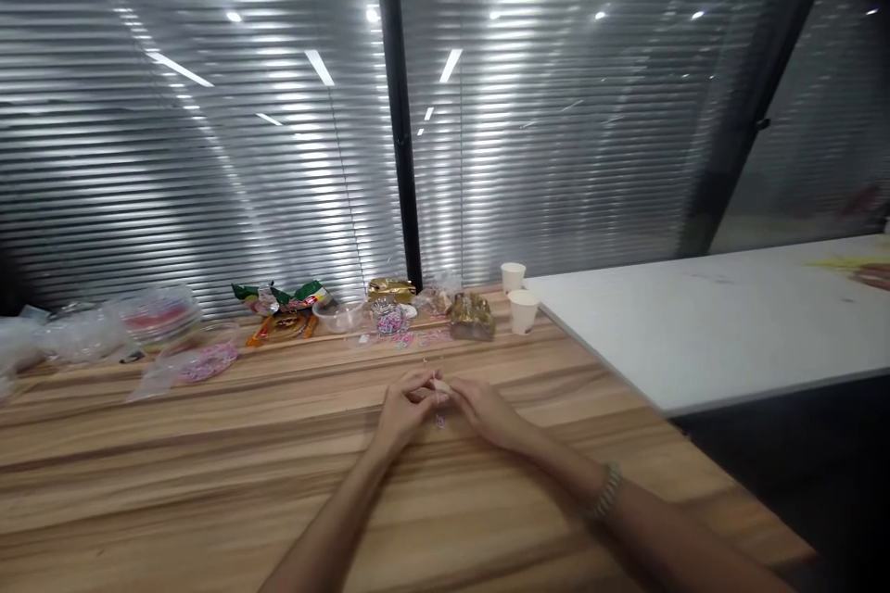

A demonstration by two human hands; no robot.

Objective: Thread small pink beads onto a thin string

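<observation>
My left hand and my right hand meet fingertip to fingertip over the wooden table. Between the fingers of both hands sits a small pale thing with tiny pink and coloured bits hanging under it; it is too small to name. A beaded bracelet is on my right wrist. Beyond the hands lie bags of coloured beads and a clear plastic bowl.
Along the table's far edge lie clear plastic bags, a bag of pink beads, green and orange snack wrappers, a golden packet and two paper cups. A white table adjoins on the right. Blinds cover the glass wall behind.
</observation>
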